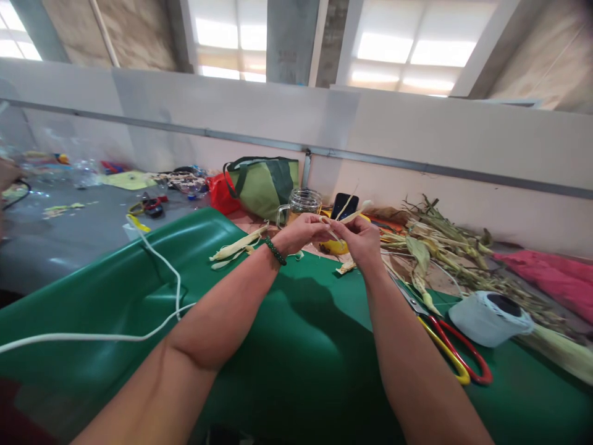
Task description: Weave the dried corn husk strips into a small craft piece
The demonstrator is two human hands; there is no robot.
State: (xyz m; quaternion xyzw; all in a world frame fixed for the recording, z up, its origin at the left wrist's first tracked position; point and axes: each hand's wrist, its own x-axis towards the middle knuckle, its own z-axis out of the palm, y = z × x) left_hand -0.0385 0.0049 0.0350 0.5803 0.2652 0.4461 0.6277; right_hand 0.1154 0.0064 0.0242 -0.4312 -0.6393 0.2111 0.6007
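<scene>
Over the far side of the green mat (259, 371), my two hands meet fingertip to fingertip. Between the fingers of my left hand (308, 230) and my right hand (357, 238) runs a pale strip of corn husk (354, 215), its thin ends poking up and out. Both hands are closed on it; the exact pinch is partly hidden. A green bead bracelet (275, 251) circles the left wrist. Loose corn husks (238, 246) lie left of the hands, and a small husk scrap (346, 267) lies beneath the right one.
Scissors (451, 349) with red and yellow handles and a roll of pale twine (486, 318) lie at right, before heaped dry husks (445, 238). Behind stand a glass mug (303, 201), a phone (345, 206) and a green bag (266, 182). A white cable (178, 278) crosses the mat.
</scene>
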